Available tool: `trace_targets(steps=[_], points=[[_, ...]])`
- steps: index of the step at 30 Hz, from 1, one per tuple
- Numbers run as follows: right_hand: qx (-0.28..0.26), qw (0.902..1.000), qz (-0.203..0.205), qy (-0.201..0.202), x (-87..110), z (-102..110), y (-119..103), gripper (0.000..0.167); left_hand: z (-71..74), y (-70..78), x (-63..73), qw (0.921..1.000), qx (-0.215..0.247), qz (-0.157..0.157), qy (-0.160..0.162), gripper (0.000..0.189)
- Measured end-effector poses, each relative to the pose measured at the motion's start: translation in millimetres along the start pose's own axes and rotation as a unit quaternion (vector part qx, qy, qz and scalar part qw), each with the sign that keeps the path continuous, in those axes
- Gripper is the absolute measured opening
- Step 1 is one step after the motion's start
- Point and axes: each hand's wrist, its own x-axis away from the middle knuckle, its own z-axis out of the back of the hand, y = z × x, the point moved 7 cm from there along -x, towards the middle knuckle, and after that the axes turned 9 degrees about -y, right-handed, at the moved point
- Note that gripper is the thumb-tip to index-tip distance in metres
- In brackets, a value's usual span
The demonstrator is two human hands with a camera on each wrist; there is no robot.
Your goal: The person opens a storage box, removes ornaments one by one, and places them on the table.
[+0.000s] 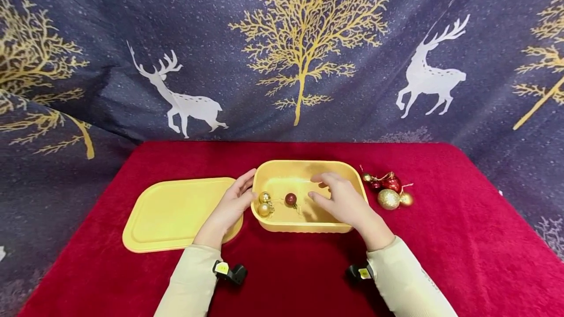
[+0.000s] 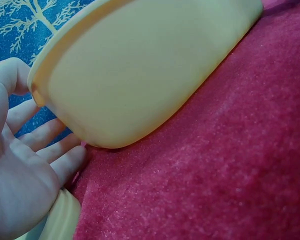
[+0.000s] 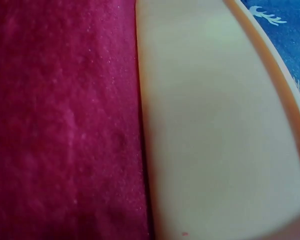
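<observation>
Yellow box (image 1: 304, 227): upright on the cloth, mouth uppermost, between my two hands.
Left hand (image 1: 231, 204): fingers slightly spread and nearly straight at the outer end wall, thumb at the rim; I touch the box here rather than clamp it.
Right hand (image 1: 345, 203): within the right part of the box, thumb and fingers apart, nothing visible between them.
Dark red ball (image 1: 290, 199): on the box floor, left of my right thumb and apart from it.
Gold balls (image 1: 264, 209): two, close together inside the left end of the box.
Handling of the box: by my judgement light, smooth and fairly stiff, with a little give along the wall; likely to slide if nudged, and best held under the rim at both short ends.
Handling of the balls: probably light, slippery and quick to roll, perhaps brittle; a gentle pinch across the middle suits them.
Yellow lid (image 1: 176, 214): flat to the left, partly hidden by my left hand.
Ornament cluster (image 1: 388, 199): red and gold balls, just right of the box.
Red cloth (image 1: 304, 278): plush, beneath everything.
Backdrop (image 1: 335, 121): dark blue, with white deer and golden trees.
</observation>
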Motion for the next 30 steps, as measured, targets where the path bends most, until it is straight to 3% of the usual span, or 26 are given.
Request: trace_targets(steps=[15, 30], points=[[0.011, 0.996, -0.012, -0.087, -13.6, -21, -20, 0.037, 0.3, -0.4, 0.6, 1.0, 0.008, -0.004, -0.003, 0.064], [0.012, 0.9928, 0.002, -0.119, -17.9, -40, -22, 0.036, 0.2, -0.6, -0.8, 1.0, 0.005, -0.005, -0.007, 0.064]])
